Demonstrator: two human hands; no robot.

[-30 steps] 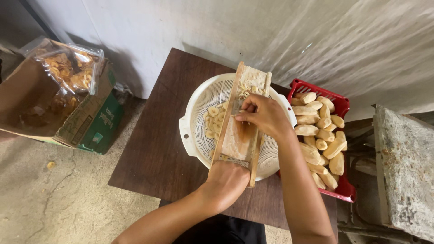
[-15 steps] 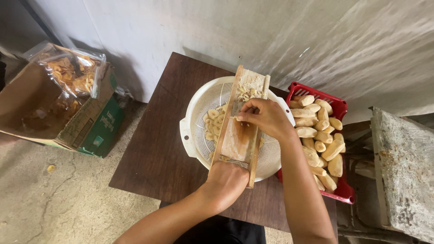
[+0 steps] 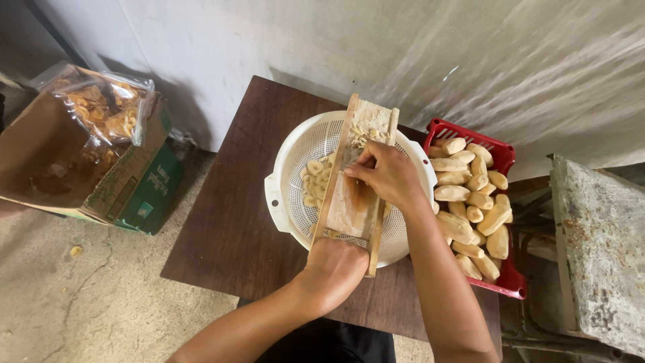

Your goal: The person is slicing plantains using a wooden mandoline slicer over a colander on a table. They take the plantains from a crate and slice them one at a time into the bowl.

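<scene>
Centre frame: dark wooden table [image 3: 242,222], white perforated basin [image 3: 295,168] on it, wooden slicer board [image 3: 353,195] lying across the rim. Red crate [image 3: 500,154] of peeled plantains [image 3: 470,202] at right, touching the basin. Left hand [image 3: 336,265] clamps the board's near end, fingers curled around it. Right hand [image 3: 390,176] presses a piece mid-board, fingers closed over it; piece itself hidden. Slices [image 3: 316,178] in the basin. Step looks like mid-slicing; next stroke needs fingertips clear of the blade. Blade not discernible.

A wooden slicer board [image 3: 355,181] lies tilted across a white perforated colander [image 3: 295,168], pale slices [image 3: 316,180] gathered inside.
</scene>
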